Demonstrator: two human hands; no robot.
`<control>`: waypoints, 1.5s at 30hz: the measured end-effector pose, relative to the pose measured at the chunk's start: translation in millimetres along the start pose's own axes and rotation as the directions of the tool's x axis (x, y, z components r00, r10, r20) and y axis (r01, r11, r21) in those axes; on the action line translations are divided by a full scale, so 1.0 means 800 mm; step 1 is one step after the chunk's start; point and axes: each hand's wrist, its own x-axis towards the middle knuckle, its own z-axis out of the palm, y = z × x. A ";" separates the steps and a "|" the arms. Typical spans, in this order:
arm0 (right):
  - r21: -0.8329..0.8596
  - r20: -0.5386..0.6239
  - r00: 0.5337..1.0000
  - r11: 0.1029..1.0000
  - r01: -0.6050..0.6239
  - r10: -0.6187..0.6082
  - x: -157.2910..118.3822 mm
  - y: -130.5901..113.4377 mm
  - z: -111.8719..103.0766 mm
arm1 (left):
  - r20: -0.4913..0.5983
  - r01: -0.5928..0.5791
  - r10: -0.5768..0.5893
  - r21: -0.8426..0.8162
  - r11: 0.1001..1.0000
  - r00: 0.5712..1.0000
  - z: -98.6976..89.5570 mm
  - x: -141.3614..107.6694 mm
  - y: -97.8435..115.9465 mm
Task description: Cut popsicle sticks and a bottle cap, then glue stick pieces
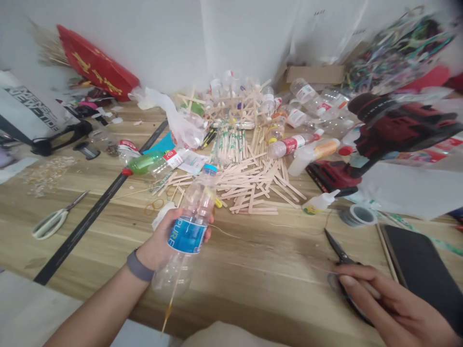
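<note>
My left hand (162, 241), with a grey band at the wrist, is wrapped round a clear plastic bottle (186, 233) with a blue label and blue cap. The bottle tilts, its cap pointing away from me, and a thin stick with a yellowish end (167, 315) shows at its base. On the right, my right hand (379, 294) is over the handles of black scissors (340, 248) lying on the table. Its thumb and index finger are pressed together; what is between them is too small to make out.
Wooden sticks (253, 183) lie spread across the wooden table (260, 270). Beyond them are several plastic bottles (289, 144). A red and black power drill (383, 125), glue bottle (320, 202), wire spool (358, 215) and black phone (419, 270) are at the right. White-handled scissors (54, 221) lie left.
</note>
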 end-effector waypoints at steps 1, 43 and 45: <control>0.009 0.060 0.997 0.999 0.038 -0.038 0.005 -0.009 0.004 | 0.006 0.008 -0.008 0.002 1.000 1.000 0.001 0.002 -0.002; 0.230 0.233 0.948 0.960 0.162 -0.215 0.038 -0.101 0.077 | 0.138 0.135 -0.131 -0.020 0.991 0.982 0.026 0.010 -0.029; 0.223 0.234 0.949 0.962 0.157 -0.210 0.038 -0.099 0.074 | 0.127 0.126 -0.124 -0.012 0.992 0.984 0.028 0.011 -0.029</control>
